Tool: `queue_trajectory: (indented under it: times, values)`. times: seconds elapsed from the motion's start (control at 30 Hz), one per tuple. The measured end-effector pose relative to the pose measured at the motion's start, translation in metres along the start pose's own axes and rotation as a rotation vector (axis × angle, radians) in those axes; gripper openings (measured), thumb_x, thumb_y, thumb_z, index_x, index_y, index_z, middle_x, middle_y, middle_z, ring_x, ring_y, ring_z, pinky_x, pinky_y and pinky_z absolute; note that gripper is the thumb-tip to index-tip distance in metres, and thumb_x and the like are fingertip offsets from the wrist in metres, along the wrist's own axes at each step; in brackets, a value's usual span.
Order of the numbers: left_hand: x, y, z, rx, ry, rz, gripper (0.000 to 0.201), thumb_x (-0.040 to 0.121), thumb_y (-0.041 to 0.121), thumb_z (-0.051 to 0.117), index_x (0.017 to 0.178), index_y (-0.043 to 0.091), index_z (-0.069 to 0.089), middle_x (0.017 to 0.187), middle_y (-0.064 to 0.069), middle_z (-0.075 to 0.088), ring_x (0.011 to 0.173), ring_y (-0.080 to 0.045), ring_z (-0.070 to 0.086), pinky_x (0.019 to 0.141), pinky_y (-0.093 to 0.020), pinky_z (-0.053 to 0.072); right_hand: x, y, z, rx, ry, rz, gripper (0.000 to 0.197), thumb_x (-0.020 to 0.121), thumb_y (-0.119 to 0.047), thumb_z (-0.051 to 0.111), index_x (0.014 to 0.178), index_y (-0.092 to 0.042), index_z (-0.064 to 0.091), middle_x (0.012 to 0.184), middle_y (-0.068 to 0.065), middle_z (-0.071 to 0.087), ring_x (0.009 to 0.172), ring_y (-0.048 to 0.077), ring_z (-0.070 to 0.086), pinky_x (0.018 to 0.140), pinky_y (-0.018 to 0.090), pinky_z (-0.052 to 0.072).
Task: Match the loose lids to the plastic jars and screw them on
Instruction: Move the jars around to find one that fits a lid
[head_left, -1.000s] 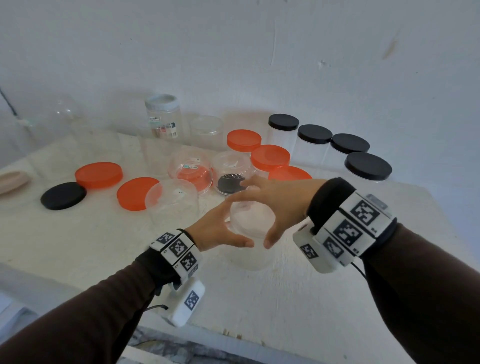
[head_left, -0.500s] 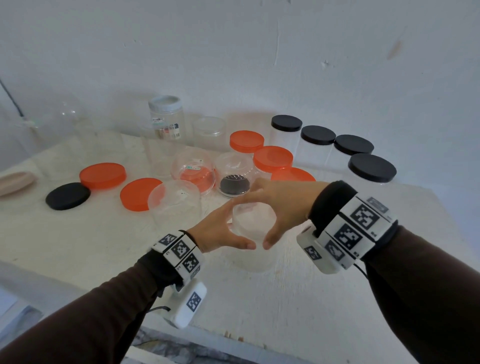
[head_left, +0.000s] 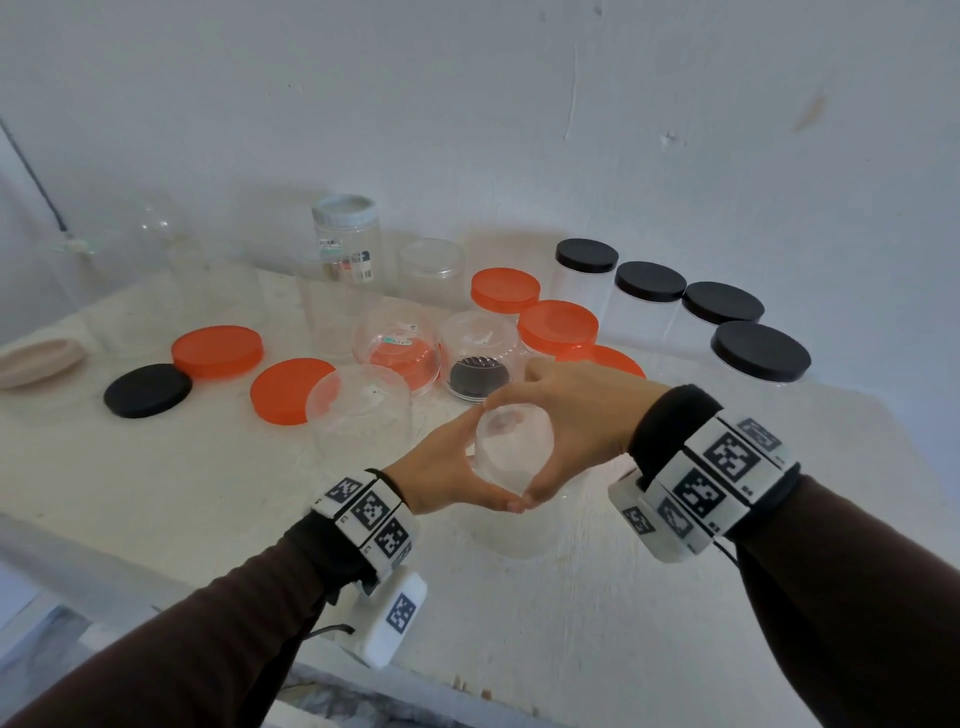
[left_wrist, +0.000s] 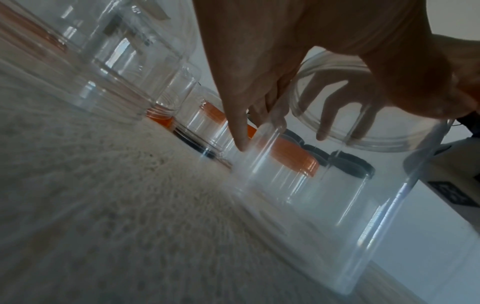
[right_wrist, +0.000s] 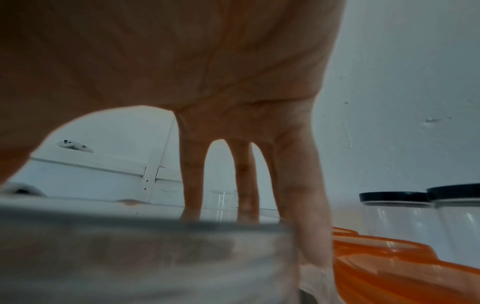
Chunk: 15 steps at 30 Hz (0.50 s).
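A clear plastic jar stands upright on the white table near its front middle, with a clear lid on top. My left hand wraps the jar's left side just under the lid, with its fingers pointing down along the wall. My right hand arches over the top, its fingers spread down round the lid's rim. The two thumbs touch on the near side. Loose orange lids and a black lid lie at the left.
Upturned clear jars stand just left of my hands, one over an orange lid, one over a black lid. Orange-lidded jars and black-lidded jars line the back right. A labelled jar stands by the wall.
Both hands have closed in round the jar's top; the thumbs, apart a second ago, now meet on the near side. The jar has stayed in place.
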<state>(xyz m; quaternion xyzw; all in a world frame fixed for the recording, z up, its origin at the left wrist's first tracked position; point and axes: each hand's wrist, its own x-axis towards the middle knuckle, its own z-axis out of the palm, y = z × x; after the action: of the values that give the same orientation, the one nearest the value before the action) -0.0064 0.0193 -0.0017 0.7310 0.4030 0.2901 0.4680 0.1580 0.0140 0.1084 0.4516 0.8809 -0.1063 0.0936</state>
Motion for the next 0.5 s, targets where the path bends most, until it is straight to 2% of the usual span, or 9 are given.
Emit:
queue_trajectory:
  times: [0.13,0.23,0.3,0.37,0.43,0.5]
  values:
    - [-0.002,0.006,0.001,0.006,-0.001,0.006,0.098,0.045,0.045,0.082,0.131,0.039,0.036,0.127,0.018,0.051,0.118,0.004,0.046,0.099,-0.022,0.039,0.001,0.002,0.003,0.016,-0.021,0.009,0.085,0.062,-0.058,0.075,0.135,-0.042,0.034,0.107,-0.011,0.038,0.094,0.007,0.040,0.072,0.019,0.033]
    - [-0.006,0.009,-0.005,-0.035,0.028,0.028,0.091,0.053,0.035,0.085,0.129,0.040,0.037,0.128,0.020,0.050,0.118,0.007,0.045,0.095,-0.017,0.040,-0.002,0.003,-0.001,0.063,0.000,0.014,0.084,0.062,-0.058,0.075,0.134,-0.045,0.033,0.111,-0.010,0.040,0.098,0.008,0.043,0.081,0.023,0.040]
    - [-0.010,0.016,-0.015,-0.084,0.053,0.068,0.087,0.059,0.036,0.082,0.133,0.036,0.037,0.132,0.019,0.049,0.120,0.008,0.044,0.096,-0.015,0.040,-0.005,0.004,-0.009,0.072,0.058,0.020,0.088,0.062,-0.059,0.074,0.135,-0.046,0.029,0.116,-0.011,0.038,0.102,0.010,0.044,0.086,0.026,0.043]
    - [-0.013,0.025,-0.032,-0.117,0.088,0.116,0.082,0.063,0.041,0.077,0.134,0.029,0.039,0.133,0.015,0.050,0.121,0.003,0.047,0.099,-0.017,0.040,-0.006,0.005,-0.021,0.071,0.141,0.018,0.092,0.060,-0.058,0.075,0.137,-0.046,0.026,0.119,-0.012,0.036,0.104,0.010,0.044,0.084,0.024,0.041]
    - [-0.015,0.034,-0.053,-0.151,0.167,0.156,0.070,0.066,0.040,0.073,0.129,0.023,0.046,0.127,0.008,0.057,0.117,-0.002,0.053,0.096,-0.020,0.044,-0.004,0.008,-0.035,0.087,0.226,0.019,0.093,0.059,-0.058,0.076,0.137,-0.047,0.025,0.121,-0.014,0.033,0.104,0.009,0.044,0.085,0.025,0.040]
    - [-0.017,0.038,-0.079,-0.152,0.272,0.199,0.055,0.070,0.038,0.070,0.120,0.022,0.054,0.119,0.007,0.062,0.111,-0.004,0.057,0.089,-0.018,0.047,-0.002,0.012,-0.046,0.118,0.321,0.033,0.094,0.057,-0.057,0.076,0.136,-0.049,0.026,0.119,-0.015,0.031,0.102,0.009,0.045,0.086,0.027,0.042]
